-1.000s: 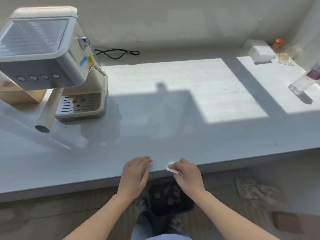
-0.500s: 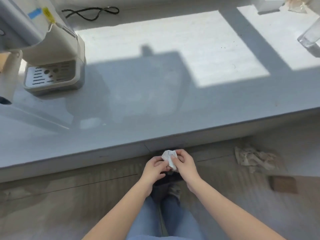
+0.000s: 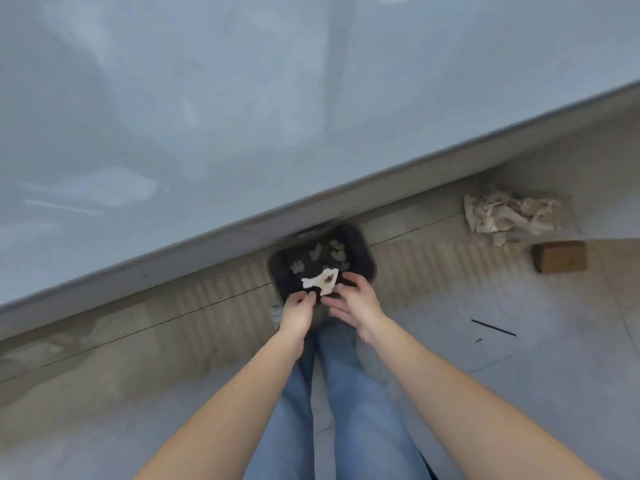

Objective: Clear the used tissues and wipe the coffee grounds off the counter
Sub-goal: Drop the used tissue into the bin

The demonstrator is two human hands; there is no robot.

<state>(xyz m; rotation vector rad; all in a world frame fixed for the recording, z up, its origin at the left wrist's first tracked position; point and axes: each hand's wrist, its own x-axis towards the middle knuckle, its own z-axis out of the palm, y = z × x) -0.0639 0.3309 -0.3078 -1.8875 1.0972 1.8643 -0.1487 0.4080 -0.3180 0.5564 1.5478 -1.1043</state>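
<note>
Two hands meet at a stained tissue (image 3: pixel 320 279) above the black bin (image 3: pixel 367 252).
Left hand (image 3: pixel 298 308) curls its grip at the tissue's lower edge, pinching or not I cannot tell; right hand (image 3: pixel 358 303) keeps a slack, uncurled grip just beside it. Bin stands on the floor (image 3: pixel 519 368) at 12 o'clock from the hands, below the table (image 3: pixel 242 116) edge.

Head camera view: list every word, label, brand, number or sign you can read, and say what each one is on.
None: this frame holds no readable text.
The counter, the tissue, the black bin, the brown block and the crumpled cloth on the floor show no legible print, label or number. The picture is also somewhat blurred.
</note>
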